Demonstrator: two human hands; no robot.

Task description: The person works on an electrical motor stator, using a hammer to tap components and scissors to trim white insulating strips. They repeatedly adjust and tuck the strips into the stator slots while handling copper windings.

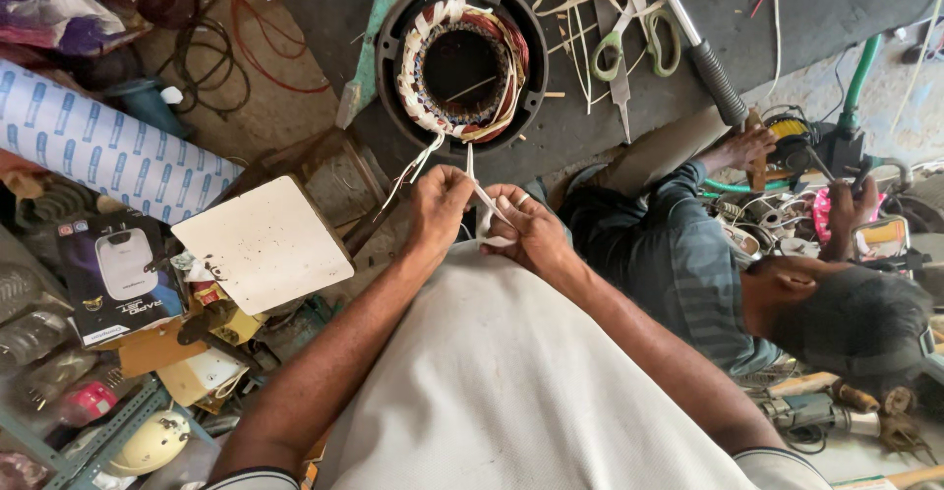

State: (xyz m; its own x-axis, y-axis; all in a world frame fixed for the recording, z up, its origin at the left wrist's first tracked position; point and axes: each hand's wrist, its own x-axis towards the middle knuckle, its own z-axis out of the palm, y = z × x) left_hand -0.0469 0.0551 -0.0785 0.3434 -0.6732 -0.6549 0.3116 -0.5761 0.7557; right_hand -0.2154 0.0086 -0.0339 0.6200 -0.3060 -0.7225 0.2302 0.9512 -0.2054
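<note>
A round motor stator with copper windings wrapped in white tape lies on the dark workbench ahead of me. A white tape strip runs from the stator down to my hands. My left hand pinches the strands at the bench edge. My right hand, with a ring on one finger, grips the tape close beside it. Both hands meet just below the stator, above my white shirt.
Green-handled scissors, a grey-handled tool and loose tape strips lie on the bench. A co-worker in a dark shirt crouches at right among wires. A white stool top, a rolled sheet and boxes crowd the left.
</note>
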